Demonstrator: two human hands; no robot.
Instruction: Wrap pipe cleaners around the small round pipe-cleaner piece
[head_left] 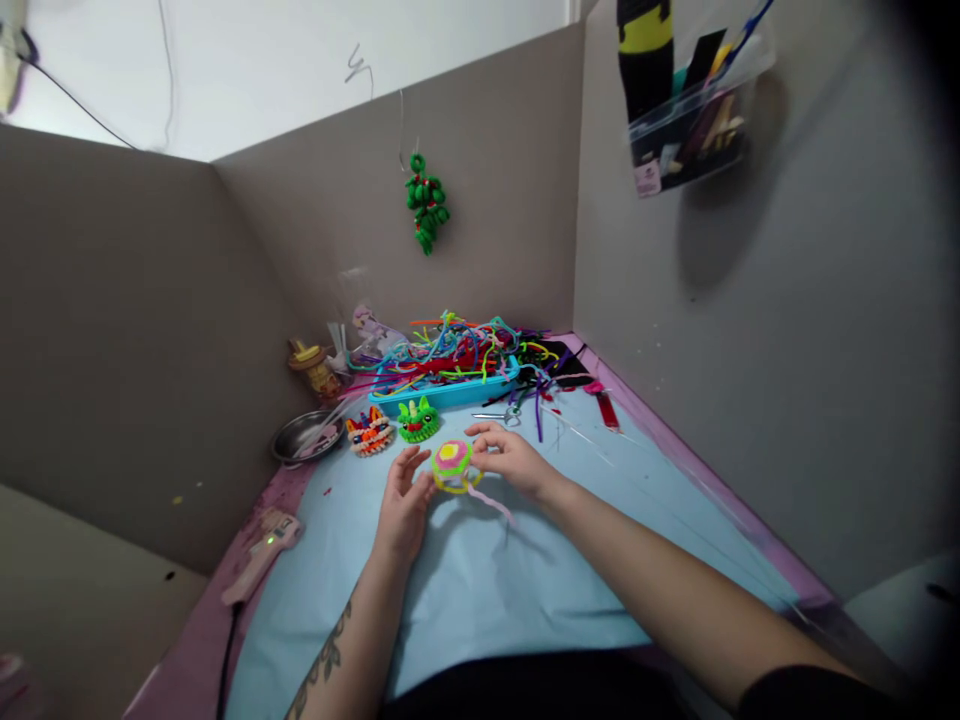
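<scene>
Between my two hands is a small domed pipe-cleaner piece point(452, 458), with a yellow centre, a pink band, a green edge and a yellow ring below. A loose pale pink pipe cleaner point(491, 503) trails from its lower right side. My left hand point(406, 500) grips the left edge between thumb and fingers. From the right, my right hand point(512, 459) pinches the other edge. Just beyond stand two finished pipe-cleaner heads, one green point(418, 420) and one orange and white point(369, 432). Scissors point(510, 414) lie behind my right hand.
A blue tray point(442, 394) heaped with coloured pipe cleaners stands at the back. At left are a metal bowl point(289, 438) and a pink glue gun point(266, 555) with a cord. A clear bin point(690, 140) hangs on the right partition. Light blue sheeting point(525, 590) covers the table.
</scene>
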